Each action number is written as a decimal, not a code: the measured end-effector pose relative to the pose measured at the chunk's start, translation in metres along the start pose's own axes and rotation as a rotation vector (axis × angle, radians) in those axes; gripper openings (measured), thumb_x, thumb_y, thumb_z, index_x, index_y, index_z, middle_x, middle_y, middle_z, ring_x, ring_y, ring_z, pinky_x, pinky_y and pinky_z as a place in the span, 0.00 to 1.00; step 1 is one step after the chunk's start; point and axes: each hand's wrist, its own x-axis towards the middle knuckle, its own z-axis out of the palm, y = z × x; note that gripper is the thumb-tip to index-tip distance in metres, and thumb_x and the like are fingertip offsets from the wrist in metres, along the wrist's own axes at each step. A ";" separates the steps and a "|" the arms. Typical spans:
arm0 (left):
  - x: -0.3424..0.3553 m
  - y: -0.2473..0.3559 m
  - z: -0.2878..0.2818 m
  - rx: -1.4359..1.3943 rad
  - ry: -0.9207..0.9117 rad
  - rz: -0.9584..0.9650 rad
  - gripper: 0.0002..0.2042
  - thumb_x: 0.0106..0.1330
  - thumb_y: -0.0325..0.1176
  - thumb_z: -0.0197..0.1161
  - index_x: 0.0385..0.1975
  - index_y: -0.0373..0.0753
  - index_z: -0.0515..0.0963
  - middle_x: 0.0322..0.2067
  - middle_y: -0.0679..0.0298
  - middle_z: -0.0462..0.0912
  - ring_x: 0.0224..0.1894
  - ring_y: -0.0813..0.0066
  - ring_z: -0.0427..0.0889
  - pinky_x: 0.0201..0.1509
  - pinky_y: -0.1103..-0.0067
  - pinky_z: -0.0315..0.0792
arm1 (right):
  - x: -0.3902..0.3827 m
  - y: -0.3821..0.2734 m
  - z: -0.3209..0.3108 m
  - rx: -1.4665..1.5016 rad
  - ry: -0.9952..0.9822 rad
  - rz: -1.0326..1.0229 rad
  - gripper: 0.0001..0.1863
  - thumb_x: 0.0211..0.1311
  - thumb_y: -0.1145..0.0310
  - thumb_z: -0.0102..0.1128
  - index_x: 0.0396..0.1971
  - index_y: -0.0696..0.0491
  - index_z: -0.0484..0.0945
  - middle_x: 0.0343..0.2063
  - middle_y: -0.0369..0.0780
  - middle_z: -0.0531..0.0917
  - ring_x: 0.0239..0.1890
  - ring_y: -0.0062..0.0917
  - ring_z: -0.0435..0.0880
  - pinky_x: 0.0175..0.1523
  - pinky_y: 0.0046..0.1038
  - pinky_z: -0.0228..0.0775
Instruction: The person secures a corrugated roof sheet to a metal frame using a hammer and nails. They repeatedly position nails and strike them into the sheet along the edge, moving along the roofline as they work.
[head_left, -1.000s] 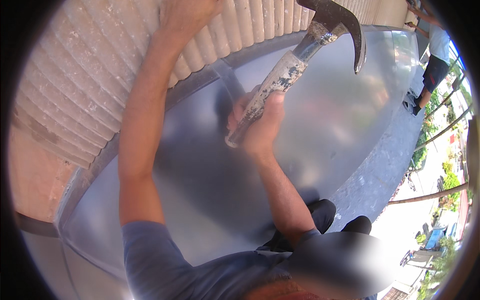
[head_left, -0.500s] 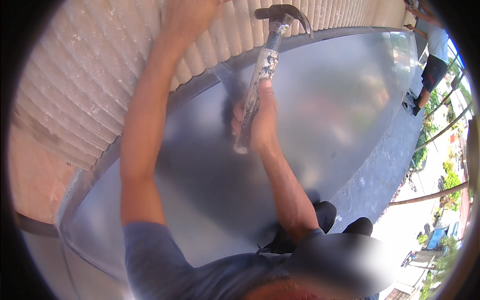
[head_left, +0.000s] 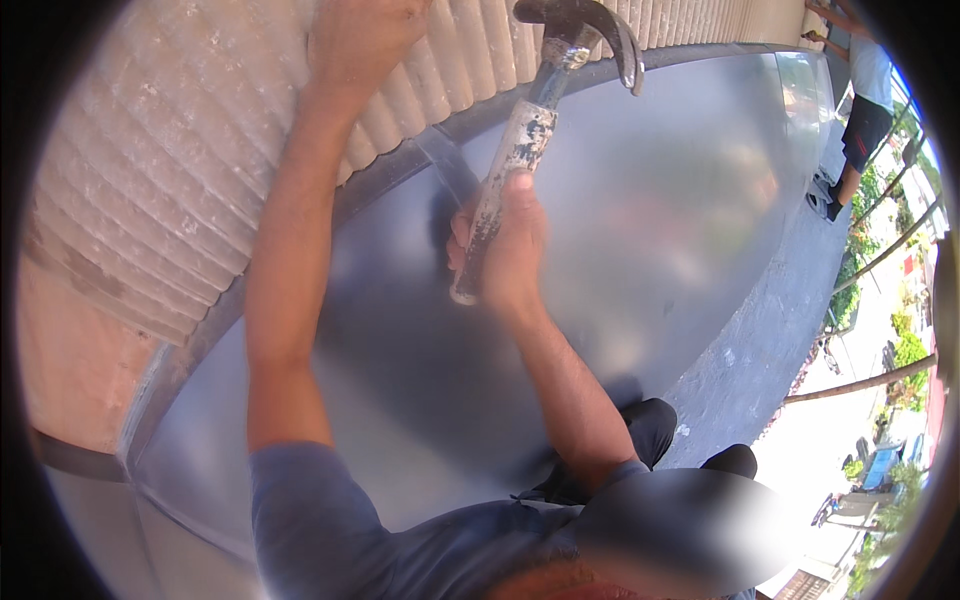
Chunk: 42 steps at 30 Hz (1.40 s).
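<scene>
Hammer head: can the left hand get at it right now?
Probably yes: nothing visible sits between the left hand and the hammer head, and the right hand grips only the handle. Can't tell if the left hand already holds something.

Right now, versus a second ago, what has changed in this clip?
The claw hammer in the right hand has tilted leftward and stands steeper in view. Nothing was taken hold of or let go: the right hand keeps its grip, and the left hand stays raised before the ribbed wall.
</scene>
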 end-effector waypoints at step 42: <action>-0.177 0.534 -0.132 -2.321 -1.051 -2.184 0.10 0.76 0.23 0.52 0.53 0.38 0.73 0.48 0.62 0.80 0.55 0.70 0.81 0.61 0.77 0.78 | -0.429 -0.019 -0.363 -0.402 0.504 0.246 0.30 0.71 0.37 0.54 0.33 0.53 0.66 0.14 0.38 0.74 0.11 0.22 0.74 0.17 0.24 0.68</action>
